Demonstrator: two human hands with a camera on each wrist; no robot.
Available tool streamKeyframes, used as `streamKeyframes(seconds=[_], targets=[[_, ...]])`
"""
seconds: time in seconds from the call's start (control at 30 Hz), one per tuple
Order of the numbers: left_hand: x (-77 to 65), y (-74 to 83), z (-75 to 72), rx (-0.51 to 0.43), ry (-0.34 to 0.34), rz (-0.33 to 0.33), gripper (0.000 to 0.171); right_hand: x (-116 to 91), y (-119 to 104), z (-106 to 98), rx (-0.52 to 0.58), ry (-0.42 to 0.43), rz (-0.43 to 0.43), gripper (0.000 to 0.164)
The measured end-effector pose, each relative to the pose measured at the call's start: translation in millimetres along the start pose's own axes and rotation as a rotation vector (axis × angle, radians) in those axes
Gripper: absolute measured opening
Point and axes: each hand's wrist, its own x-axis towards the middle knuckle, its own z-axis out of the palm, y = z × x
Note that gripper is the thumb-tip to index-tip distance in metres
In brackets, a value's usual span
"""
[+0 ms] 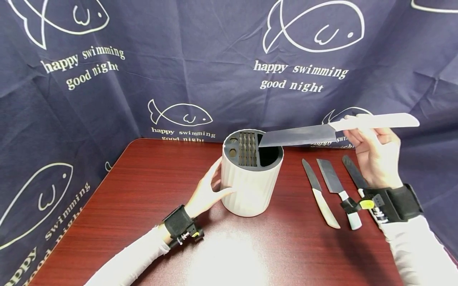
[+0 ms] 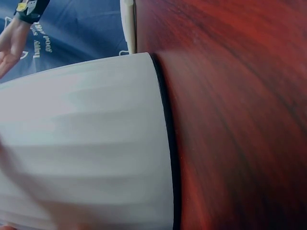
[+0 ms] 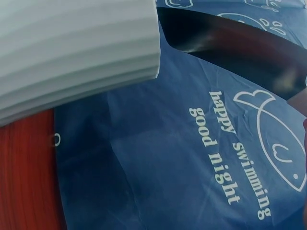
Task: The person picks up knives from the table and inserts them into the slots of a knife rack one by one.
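A white ribbed knife holder [image 1: 250, 192] with a dark slotted top stands upright on the table, and its side fills much of the left wrist view. Against its left side my left hand [image 1: 205, 194] grips it, thumb across the front and fingers partly hidden behind. Up at the right, my right hand [image 1: 381, 155] holds a broad-bladed kitchen knife [image 1: 300, 136] by the front of its white handle. The knife lies nearly level, blade pointing left, its tip overlapping the holder's large opening in the head view. The right wrist view shows the dark blade [image 3: 230, 52] beside the holder's rim.
Right of the holder lie a slim knife [image 1: 322, 198] with a white handle, a small cleaver [image 1: 330, 176], and another knife [image 1: 352, 171] partly hidden by the right forearm. A dark blue printed cloth [image 1: 229, 71] hangs behind the red-brown table [image 1: 143, 190].
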Motion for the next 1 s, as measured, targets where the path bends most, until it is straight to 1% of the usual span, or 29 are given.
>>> streamKeyframes(seconds=[0.23, 0.47, 0.7, 1.0], targets=[[-0.9, -0.7, 0.3, 0.017, 0.001, 0.021, 0.093, 0, 8, 6, -0.008, -0.043, 0.023, 0.026], [-0.6, -1.5, 0.0, 0.011, -0.007, 0.017, 0.094, 1, 16, 15, -0.031, -0.074, 0.035, 0.026], [-0.4, -1.8, -0.3, 0.008, -0.010, 0.018, 0.093, 4, 18, 20, -0.054, -0.082, 0.061, 0.027], [-0.5, -0.6, -0.5, -0.004, -0.012, 0.038, 0.094, 8, 20, 28, -0.097, -0.128, 0.081, 0.027]])
